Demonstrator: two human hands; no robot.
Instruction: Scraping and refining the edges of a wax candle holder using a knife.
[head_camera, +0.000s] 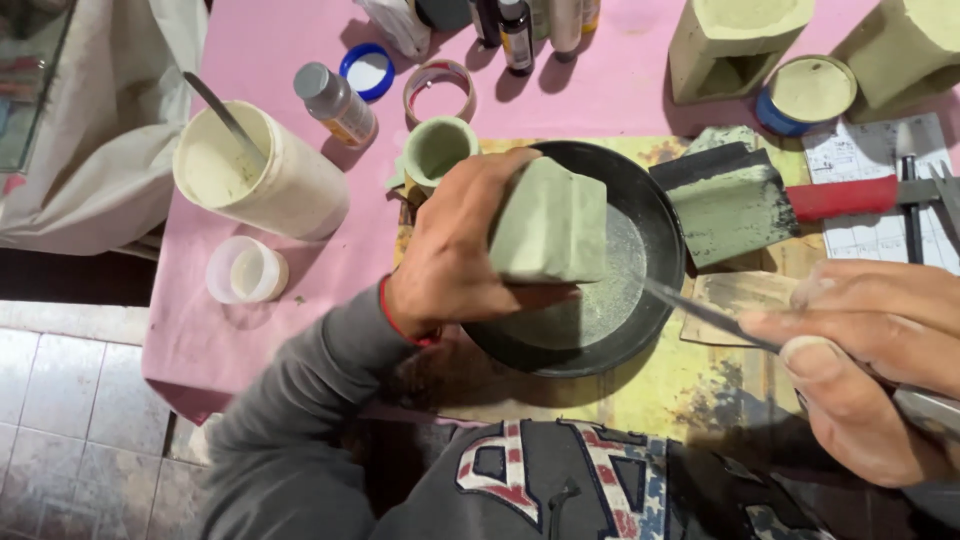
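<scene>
1. Left hand (455, 255) clamped around a pale green block (550, 225), held tilted over a round black pan (655, 215).
2. Right hand (865, 360) closed on a thin metal blade (700, 308), tip reaching over the pan's right rim, just beside the block.
3. Pan set on a stained yellow board (690, 385), grey dust across its floor.
4. Board laid on a pink cloth (250, 40) covering the table.
5. On the cloth, left: a cream tub (275, 180) with a stirrer inside, a small clear cup (245, 270), a little grey-capped bottle (335, 103), a green cup (438, 148).
6. Right of the pan: a dark scraper (725, 200) with a red handle (842, 197), resting on paper sheets (870, 150).
7. Far edge: two more green blocks (735, 45), small bottles.
8. Below left: grey tiled floor (70, 430).
</scene>
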